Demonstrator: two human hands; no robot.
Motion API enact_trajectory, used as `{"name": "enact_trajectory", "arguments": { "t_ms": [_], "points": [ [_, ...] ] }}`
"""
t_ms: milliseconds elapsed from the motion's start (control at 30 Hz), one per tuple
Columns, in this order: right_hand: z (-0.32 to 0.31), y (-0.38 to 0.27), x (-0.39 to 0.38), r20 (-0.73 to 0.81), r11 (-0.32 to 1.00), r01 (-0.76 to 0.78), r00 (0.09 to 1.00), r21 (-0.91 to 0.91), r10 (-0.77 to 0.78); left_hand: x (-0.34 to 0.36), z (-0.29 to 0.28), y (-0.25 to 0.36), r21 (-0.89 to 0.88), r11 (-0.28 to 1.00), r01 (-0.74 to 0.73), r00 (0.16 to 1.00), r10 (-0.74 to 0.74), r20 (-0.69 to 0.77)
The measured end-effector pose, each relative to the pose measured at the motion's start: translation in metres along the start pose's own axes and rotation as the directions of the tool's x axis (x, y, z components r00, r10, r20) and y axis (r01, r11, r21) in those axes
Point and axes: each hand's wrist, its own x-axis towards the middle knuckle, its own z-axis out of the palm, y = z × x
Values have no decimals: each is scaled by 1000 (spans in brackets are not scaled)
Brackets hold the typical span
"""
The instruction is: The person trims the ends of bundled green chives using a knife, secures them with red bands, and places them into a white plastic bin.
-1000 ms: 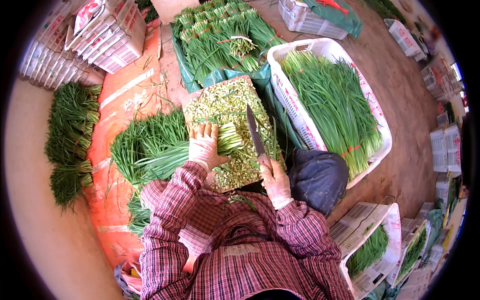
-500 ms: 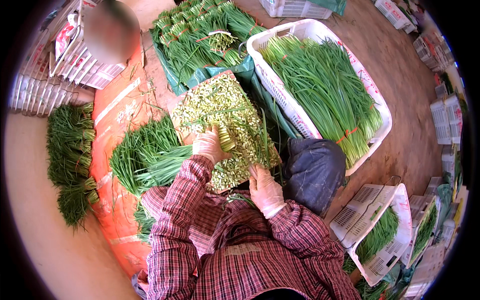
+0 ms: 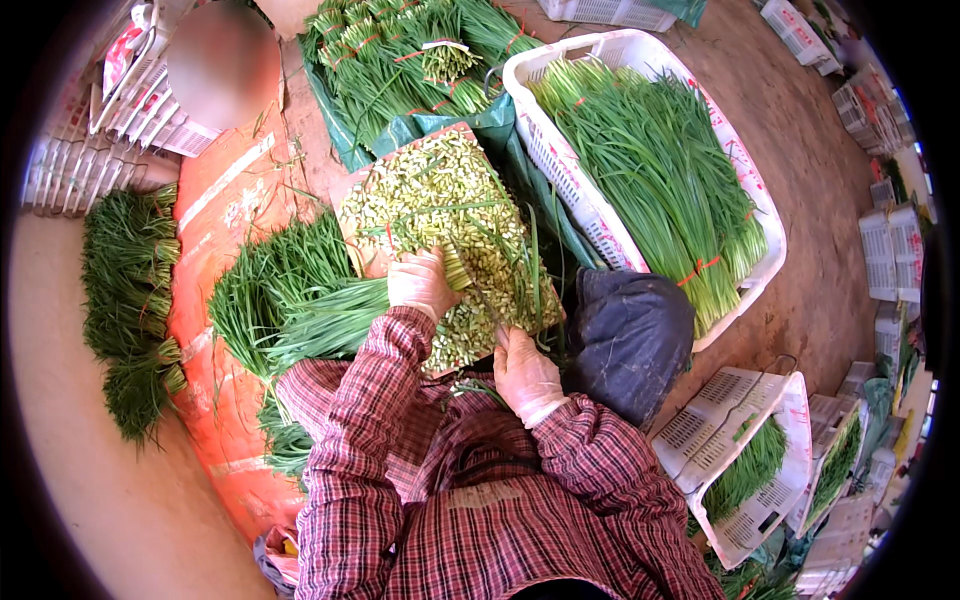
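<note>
The bundle of garlic chives [image 3: 320, 320] is lying across the person's lap and the left edge of the cutting board [image 3: 445, 240], its leafy tops fanning out to the left over the orange sack [image 3: 215, 230] and its pale cut ends pointing onto the board. The left hand [image 3: 420, 282], gloved, is closing around the bundle just behind those ends, fingers curled over the stalks and pressing them to the board. The right hand [image 3: 525, 375], also gloved, is resting at the board's near edge with fingers loosely curled; a thin dark handle seems to be running up from it toward the stalk ends, but whether it is gripping a knife cannot be told from this view.

The board is being covered with short trimmed stem pieces [image 3: 440, 200], so the step in hand looks like trimming the butt ends of a bunch. The next move would seem to call for the left hand keeping the ends even and tight while the right brings a blade square across them, clear of the left fingertips.

Beyond the board, tied bunches [image 3: 400, 50] are sitting on a green sheet, and a white plastic crate [image 3: 560, 170] to the right is holding long loose chives. More bunches [image 3: 125, 290] are lying on the ground at far left, and smaller crates [image 3: 750, 450] are standing at lower right
</note>
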Motion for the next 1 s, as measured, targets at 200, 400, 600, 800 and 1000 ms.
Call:
{"name": "enact_trajectory", "arguments": {
  "t_ms": [200, 400, 600, 800, 1000],
  "points": [
    [-3, -10, 15, 52, 987, 30, 998, -155, -22, 1, 6, -5, 0, 1000, -3, 1000, 3, 2],
    [30, -15, 64, 97, 992, -37, 994, -122, 49, 2, 13, -1, -22, 998, -59, 996, 57, -67],
    [49, -17, 83, 141, 979, -49, 987, -197, 78, 1, 9, -2, -7, 999, -34, 994, 33, -107],
    [52, -17, 90, 90, 993, -69, 993, -94, 78, -19, 7, -36, -318, 928, -194, 958, 109, -266],
    [44, -15, 90, 119, 989, -74, 989, -128, 89, -42, 27, -63, -347, 933, -92, 962, -7, -273]
  ]
}}
